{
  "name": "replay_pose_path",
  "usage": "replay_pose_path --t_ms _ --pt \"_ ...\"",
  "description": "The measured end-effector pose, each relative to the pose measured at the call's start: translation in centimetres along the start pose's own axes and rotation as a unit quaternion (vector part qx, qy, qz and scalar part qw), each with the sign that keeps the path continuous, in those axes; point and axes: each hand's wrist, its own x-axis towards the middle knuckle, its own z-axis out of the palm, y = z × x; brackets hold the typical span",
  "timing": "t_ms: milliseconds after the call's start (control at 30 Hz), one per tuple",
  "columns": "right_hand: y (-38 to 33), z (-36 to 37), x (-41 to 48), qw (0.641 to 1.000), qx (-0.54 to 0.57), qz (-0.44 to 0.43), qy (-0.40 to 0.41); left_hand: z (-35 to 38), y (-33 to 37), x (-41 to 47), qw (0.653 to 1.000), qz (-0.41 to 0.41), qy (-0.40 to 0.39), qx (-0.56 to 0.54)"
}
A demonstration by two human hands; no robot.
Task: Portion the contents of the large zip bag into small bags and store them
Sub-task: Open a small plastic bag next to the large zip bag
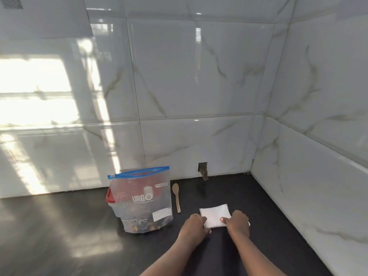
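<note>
One large clear plastic zip bag (142, 202) with blue seal, upright on the dark glossy desk (59, 226); printed "URGO", smaller label text too blurred to read, dark contents at the bottom. Behind it, one red-lidded clear tub (109, 196). Just right, one pale wooden spoon (176, 197). One stack of small white bags (215, 214), flat. Left grip (196, 223) and right grip (238, 221), fingers curled, pinching the stack's near corners.

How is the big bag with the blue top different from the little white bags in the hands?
The big bag stands upright; the little bags lie flat in a stack. The big bag is see-through with dark stuff inside; the little bags look white. No hand touches the big bag; the left hand and right hand both hold the little bags. Both sit on the dark counter.
</note>
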Motion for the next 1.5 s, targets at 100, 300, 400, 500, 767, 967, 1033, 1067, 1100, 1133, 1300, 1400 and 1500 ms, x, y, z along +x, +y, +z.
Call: replay_pose_path --t_ms 100,300,400,500,767,967,1033,1067,1100,1133,1300,1400,1500 --pt "0.0 0.1 0.2 1.0 0.01 0.002 0.001 0.7 0.1 0.5 1.0 -0.007 -0.009 0.014" --pt "0.3 -0.6 0.8 0.998 0.036 0.032 0.03 1.2 -0.1 1.2 0.999 -0.035 0.004 -0.019" --pt "0.1 -1.3 0.7 0.995 0.058 0.056 0.05 0.7 0.0 1.0 0.999 -0.035 0.0 -0.021" --pt "-0.7 -2.4 0.1 0.994 0.091 0.03 0.055 -0.6 0.3 0.7 0.998 -0.025 0.021 -0.055" --pt "-3.0 -3.0 -4.4 0.959 0.222 -0.165 -0.061 -4.8 2.3 -0.1 0.921 -0.059 0.05 -0.381" --pt "-3.5 -3.0 -6.5 0.927 0.304 -0.173 -0.139 -5.3 1.1 -1.2 0.878 -0.089 0.069 -0.465" --pt "-3.7 -3.0 -6.9 0.915 0.34 -0.153 -0.154 -5.6 0.8 -1.8 0.868 -0.09 0.056 -0.486" --pt "-3.9 -3.0 -7.1 0.916 0.343 -0.146 -0.148 -5.8 0.7 -2.1 0.863 -0.087 0.048 -0.496" --pt "-4.1 -3.1 -7.3 0.922 0.331 -0.145 -0.138 -6.0 0.6 -2.4 0.86 -0.083 0.043 -0.501" --pt "-4.3 -3.2 -7.5 0.928 0.316 -0.147 -0.13 -6.1 0.5 -2.7 0.862 -0.078 0.04 -0.5" --pt "-4.9 -3.8 -8.0 0.955 0.198 -0.205 -0.082 -6.3 0.3 -3.6 0.897 -0.062 0.042 -0.435" --pt "-5.5 -4.1 -8.8 0.956 0.113 -0.265 -0.054 -7.0 0.4 -3.9 0.924 -0.063 0.051 -0.374" --pt "-5.7 -4.3 -9.1 0.957 0.082 -0.277 -0.021 -8.0 0.5 -4.3 0.945 -0.061 0.046 -0.319"
